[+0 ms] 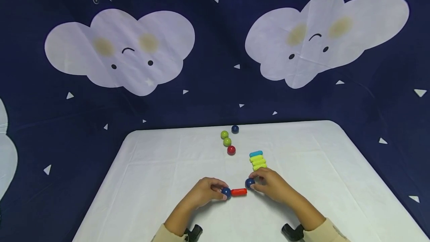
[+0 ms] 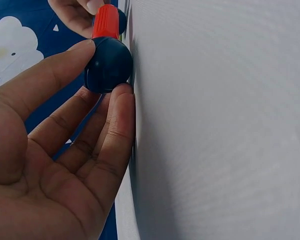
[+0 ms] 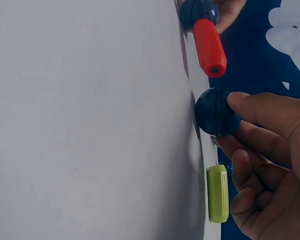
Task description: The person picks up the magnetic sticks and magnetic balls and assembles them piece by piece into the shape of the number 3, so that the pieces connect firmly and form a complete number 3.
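Observation:
Between its thumb and fingers my left hand (image 1: 206,192) pinches a dark blue ball (image 2: 109,65). A red ridged rod (image 1: 239,192) sticks out from that ball toward the right, its free end showing a dark centre in the right wrist view. My right hand (image 1: 273,185) pinches a second dark blue ball (image 3: 217,112), which has a seam round its middle. A small gap separates this ball from the rod's free end. Close beyond the right fingers lies a yellow-green rod (image 3: 218,194).
Farther back on the white table (image 1: 161,167) are two green balls (image 1: 227,142), a red ball (image 1: 231,150) and another blue ball (image 1: 235,129). A blue rod (image 1: 256,154) tops the row of yellow-green rods (image 1: 258,161). Behind the table hangs a dark blue cloud-print cloth (image 1: 215,100).

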Tool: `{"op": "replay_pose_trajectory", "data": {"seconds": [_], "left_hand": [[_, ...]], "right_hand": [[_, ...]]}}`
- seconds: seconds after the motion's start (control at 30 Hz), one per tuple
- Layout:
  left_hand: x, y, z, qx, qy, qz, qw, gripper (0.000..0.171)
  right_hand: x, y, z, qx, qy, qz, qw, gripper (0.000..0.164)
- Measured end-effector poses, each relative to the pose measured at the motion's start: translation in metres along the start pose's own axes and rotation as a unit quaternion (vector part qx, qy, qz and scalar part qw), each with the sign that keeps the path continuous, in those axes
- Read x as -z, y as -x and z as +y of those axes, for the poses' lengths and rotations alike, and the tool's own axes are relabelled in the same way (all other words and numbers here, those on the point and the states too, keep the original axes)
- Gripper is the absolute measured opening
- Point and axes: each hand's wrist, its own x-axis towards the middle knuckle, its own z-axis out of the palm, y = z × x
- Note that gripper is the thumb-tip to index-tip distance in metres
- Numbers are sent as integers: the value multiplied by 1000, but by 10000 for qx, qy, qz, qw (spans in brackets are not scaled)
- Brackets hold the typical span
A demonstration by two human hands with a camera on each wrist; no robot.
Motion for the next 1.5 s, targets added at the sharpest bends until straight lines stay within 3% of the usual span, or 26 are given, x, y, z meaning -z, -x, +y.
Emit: {"op": "replay_pose_trajectory", "data": {"seconds": [0.6, 0.9, 1.5], "left_hand": [[-1, -1, -2, -29, 41, 71, 10000, 31], [-2, 0, -1, -53, 51, 85, 9999, 32], [-4, 0, -1, -118, -195, 173, 9996, 31]], "right_hand": [[0, 13, 0, 218, -52, -101, 9997, 27], [-4, 16, -2, -15, -280, -52, 9996, 27], [-5, 21, -3, 97, -487, -47, 9988, 28]]}}
